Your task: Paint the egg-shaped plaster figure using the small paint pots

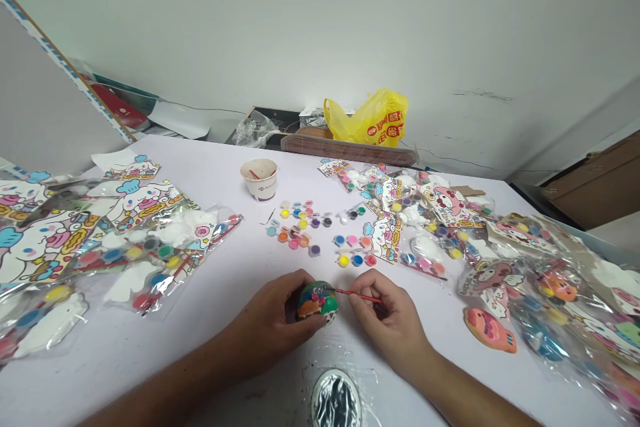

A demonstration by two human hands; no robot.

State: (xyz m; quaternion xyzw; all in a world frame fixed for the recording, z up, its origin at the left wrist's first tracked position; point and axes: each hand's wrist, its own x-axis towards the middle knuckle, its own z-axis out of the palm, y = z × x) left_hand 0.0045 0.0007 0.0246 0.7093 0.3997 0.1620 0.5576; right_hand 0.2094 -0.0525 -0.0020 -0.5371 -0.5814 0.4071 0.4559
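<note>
My left hand grips a small figurine painted in green, blue, orange and red, with fingers and thumb around its left side. My right hand pinches a thin red paintbrush, whose dark tip points left and meets or nearly meets the figurine's upper surface. Beyond both hands, small open paint pots in several colours stand in clusters on the white table. A paper cup with a red brush inside stands behind them.
Clear packets with white figures and paints lie at the left, with more packets at the right. Near my right forearm lies an orange painted fish. A shiny round object sits at the front. A yellow bag stands at the back.
</note>
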